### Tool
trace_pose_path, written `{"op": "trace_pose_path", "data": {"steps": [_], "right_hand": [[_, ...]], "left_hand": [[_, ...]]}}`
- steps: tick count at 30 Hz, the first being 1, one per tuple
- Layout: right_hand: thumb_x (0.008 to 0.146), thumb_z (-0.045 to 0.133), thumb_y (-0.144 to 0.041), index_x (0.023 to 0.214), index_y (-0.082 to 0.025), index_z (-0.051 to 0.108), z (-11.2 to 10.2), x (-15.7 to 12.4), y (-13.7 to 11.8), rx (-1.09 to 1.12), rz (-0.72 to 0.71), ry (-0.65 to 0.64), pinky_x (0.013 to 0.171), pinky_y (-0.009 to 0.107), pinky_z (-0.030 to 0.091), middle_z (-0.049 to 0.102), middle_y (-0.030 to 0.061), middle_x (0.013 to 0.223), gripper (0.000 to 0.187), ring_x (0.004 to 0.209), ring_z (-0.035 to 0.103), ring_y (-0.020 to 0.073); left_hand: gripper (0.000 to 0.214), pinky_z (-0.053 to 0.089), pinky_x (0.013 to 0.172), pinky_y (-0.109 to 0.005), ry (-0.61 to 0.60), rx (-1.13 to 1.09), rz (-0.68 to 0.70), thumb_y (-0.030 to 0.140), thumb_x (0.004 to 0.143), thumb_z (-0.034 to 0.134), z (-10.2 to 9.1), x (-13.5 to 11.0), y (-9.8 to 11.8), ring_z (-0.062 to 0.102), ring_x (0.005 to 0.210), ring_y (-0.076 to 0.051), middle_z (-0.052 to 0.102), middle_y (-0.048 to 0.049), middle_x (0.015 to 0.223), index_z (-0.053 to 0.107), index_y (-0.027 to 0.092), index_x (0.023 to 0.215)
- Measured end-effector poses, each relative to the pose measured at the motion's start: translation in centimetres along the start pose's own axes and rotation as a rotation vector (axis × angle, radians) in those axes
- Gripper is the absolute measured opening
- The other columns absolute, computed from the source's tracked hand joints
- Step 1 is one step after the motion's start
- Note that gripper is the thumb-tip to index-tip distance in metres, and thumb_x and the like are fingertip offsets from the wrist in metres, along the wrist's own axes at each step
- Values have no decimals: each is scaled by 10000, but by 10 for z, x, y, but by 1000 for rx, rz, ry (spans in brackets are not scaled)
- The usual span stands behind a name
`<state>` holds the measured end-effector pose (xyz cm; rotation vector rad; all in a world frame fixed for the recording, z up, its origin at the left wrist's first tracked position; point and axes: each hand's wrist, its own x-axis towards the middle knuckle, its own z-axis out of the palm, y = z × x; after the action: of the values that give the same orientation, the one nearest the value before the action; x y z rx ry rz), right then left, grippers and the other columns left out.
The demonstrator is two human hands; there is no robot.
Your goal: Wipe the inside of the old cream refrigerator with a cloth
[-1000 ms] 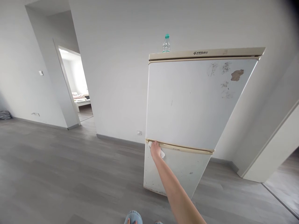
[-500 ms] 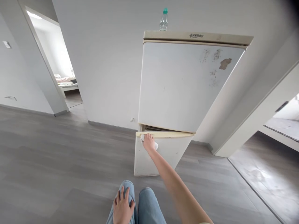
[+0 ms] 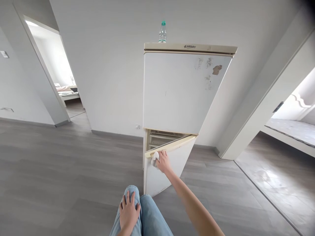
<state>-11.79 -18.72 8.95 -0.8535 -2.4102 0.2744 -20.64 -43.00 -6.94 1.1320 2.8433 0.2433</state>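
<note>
My right hand point(image 3: 163, 160) is closed around a crumpled white cloth point(image 3: 155, 159) at the cream top edge of the lower fridge door point(image 3: 172, 167). Its fingertips lie against that edge, near the handle side. The lower door stands partly swung out, and shelves or drawers point(image 3: 159, 139) show in the gap behind it. Above, the upper door point(image 3: 177, 95) of the fridge is closed, with dark stains and a brown peeled patch. My left hand point(image 3: 129, 211) rests with spread fingers on my left knee, in light blue jeans point(image 3: 154, 216), holding nothing.
A clear plastic bottle point(image 3: 162, 33) with a green cap stands on top of the fridge. Grey wood-look floor point(image 3: 73, 177) surrounds it. Behind is a pale wall point(image 3: 105, 82) with a socket point(image 3: 137, 127). Doorways open at left and right, each showing a bed point(image 3: 290, 134).
The lower fridge door has swung farther open toward me, with my right hand and the cloth moving along at its edge. My left hand stays on the knee. The view has shifted slightly.
</note>
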Motion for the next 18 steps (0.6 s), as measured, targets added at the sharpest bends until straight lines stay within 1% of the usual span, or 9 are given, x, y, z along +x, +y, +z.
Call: {"op": "trace_pose_path", "data": {"steps": [3,7,12,15,18], "right_hand": [[791,452,-142,1020,-162,558,-9,-30,9,142,-9,90,927,390,387,530,86,1018,254,977,443,235],[776,438,-121,951,-189,556,-29,-69,21,229,31,135,904,393,407,539,68,985,222,947,461,226],[768,417,-138,900,-202,562,-60,-114,41,267,72,163,851,396,435,553,60,936,206,900,485,224],[772,408,-171,853,-203,574,-78,-138,57,253,96,185,834,404,446,563,59,896,188,851,510,219],[799,409,-240,850,-206,604,-99,-160,74,234,158,196,796,383,464,583,66,882,204,832,546,220]], "left_hand": [[543,311,1057,-465,-12,-1,-15,343,835,396,-2,0,-7,340,1359,-346,375,-107,1508,429,251,1369],[559,310,1060,-468,-36,-1,-19,385,841,378,-3,2,-10,329,1369,-355,364,-118,1514,409,246,1382],[582,304,1065,-477,-95,-3,-12,423,842,362,-2,2,-7,297,1387,-364,324,-116,1536,382,253,1398],[588,295,1067,-479,-66,12,2,418,841,361,-1,3,-8,284,1391,-370,324,-124,1533,376,241,1401],[582,303,1058,-478,-67,2,1,420,848,346,3,5,-9,288,1387,-370,329,-115,1531,369,251,1404]]}}
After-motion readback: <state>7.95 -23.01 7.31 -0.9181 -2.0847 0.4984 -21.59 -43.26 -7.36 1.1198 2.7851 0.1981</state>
